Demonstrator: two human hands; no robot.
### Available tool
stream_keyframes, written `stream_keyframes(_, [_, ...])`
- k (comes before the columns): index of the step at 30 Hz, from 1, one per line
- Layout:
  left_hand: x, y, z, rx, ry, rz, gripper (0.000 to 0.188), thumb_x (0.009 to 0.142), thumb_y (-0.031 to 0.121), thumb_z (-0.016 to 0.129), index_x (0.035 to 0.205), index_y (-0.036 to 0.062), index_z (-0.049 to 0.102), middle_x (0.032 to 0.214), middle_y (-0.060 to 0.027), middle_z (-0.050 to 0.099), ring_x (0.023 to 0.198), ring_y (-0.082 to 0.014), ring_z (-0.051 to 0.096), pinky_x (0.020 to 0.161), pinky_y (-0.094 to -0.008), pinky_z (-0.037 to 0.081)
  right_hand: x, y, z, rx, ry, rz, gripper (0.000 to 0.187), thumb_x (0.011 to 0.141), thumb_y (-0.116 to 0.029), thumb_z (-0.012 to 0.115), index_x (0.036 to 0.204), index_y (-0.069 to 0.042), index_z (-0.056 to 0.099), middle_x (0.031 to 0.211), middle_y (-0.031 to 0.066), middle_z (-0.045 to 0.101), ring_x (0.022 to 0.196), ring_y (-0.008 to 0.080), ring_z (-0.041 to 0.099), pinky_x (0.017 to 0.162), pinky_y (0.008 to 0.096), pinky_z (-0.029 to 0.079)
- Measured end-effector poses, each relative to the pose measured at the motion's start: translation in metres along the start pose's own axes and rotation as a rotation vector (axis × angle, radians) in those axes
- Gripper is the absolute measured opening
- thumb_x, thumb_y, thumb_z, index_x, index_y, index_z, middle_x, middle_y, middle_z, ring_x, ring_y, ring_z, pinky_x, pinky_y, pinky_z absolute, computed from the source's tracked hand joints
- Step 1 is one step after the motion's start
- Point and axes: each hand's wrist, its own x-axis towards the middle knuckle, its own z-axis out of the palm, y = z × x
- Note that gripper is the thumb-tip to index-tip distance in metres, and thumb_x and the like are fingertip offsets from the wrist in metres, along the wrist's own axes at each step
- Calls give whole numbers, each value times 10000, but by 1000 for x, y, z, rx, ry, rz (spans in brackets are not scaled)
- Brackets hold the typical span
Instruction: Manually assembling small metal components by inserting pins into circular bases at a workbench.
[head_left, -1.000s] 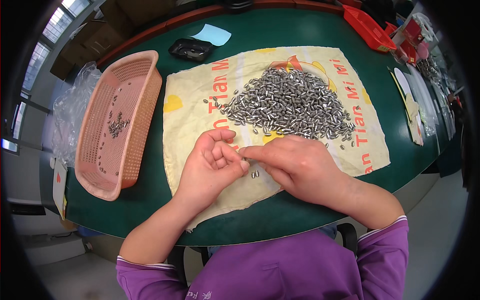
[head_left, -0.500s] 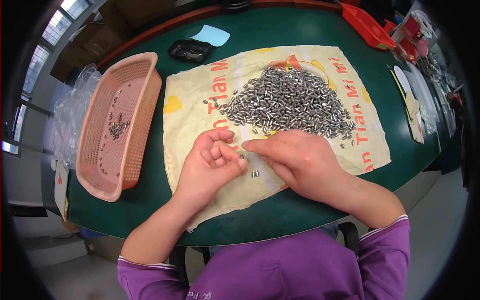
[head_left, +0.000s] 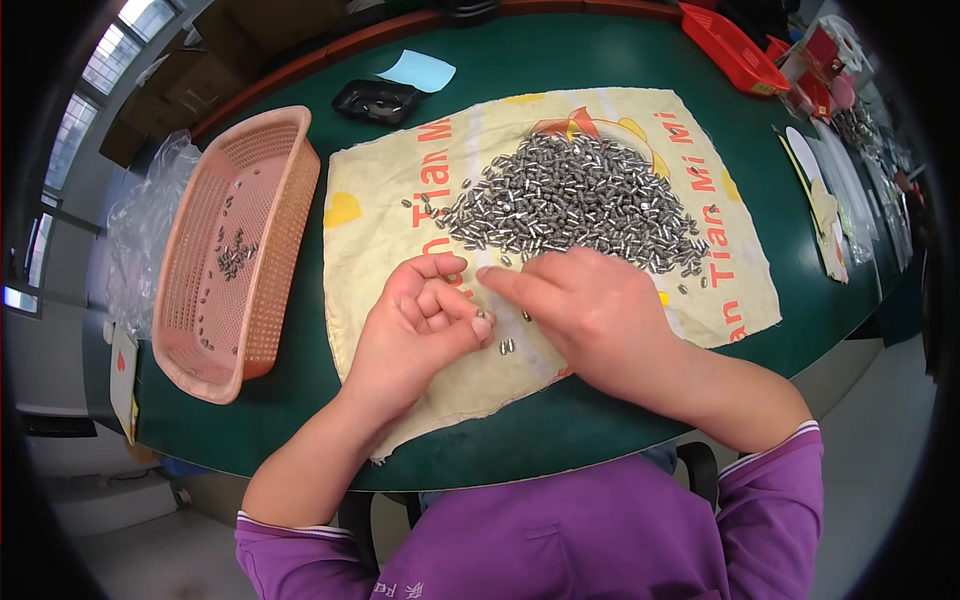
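Note:
My left hand [head_left: 415, 320] is closed, pinching a small silvery metal part [head_left: 482, 315] between thumb and forefinger. To its right, my right hand [head_left: 605, 320] is palm down over the cloth, forefinger stretched toward the left hand and the other fingers curled under. At its thumb side shows another small metal part [head_left: 526, 315], seemingly gripped; the fingertips are partly hidden. Two such parts [head_left: 507, 347] lie side by side on the cloth between the hands. Just beyond the hands spreads a large pile of the same barrel-shaped parts [head_left: 570, 200].
A yellow printed cloth [head_left: 380, 210] covers the middle of the green table [head_left: 600, 50]. On the left stands a pink basket [head_left: 290, 200] with some metal parts inside, beside a clear plastic bag [head_left: 150, 220]. A black tray [head_left: 375, 100] and a red basket [head_left: 735, 50] are farther back.
My right hand has shifted slightly up and left, and a metal part now shows by its thumb. My left hand keeps its pinch, almost unmoved.

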Motion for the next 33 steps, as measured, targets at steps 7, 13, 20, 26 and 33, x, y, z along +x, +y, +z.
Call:
stream_keyframes(7, [1,5,0,-14,24,-66,564,904,-22,725,1357,-30,387,914,-53,660,895,-128,682,842,-267,552,-1,-2,-6,34,12,49,399,808,-66,678,1199,-139,704,842,32,649,775,234,661,648,363,556])
stream_keyframes(13, [1,4,-2,-8,-3,-51,559,909,-23,715,1358,-29,383,919,-60,656,891,-133,681,847,-272,551,-1,-4,-5,179,14,32,424,801,4,716,1197,-146,716,836,57,671,784,256,672,656,374,545])
stream_keyframes(20, [2,1,-3,-2,-17,-3,556,912,-31,709,1363,-24,384,921,-62,661,889,-143,685,845,-275,552,-2,-2,1,107,14,-6,346,826,-69,676,1164,-137,701,812,34,625,761,240,647,639,369,542])
stream_keyframes(26, [3,4,-2,-20,-6,-34,531,928,-31,697,1363,-13,393,930,-67,673,889,-154,692,821,-282,561,1,-1,2,-40,35,26,367,820,-86,648,1180,-134,697,823,41,613,766,244,637,633,383,538])
stream_keyframes(33, [1,6,0,25,-8,-27,532,929,-15,702,1359,-15,389,921,-58,673,873,-145,687,802,-274,552,1,7,-6,21,72,73,386,835,-64,669,1212,-141,694,863,60,662,807,271,677,681,398,565])
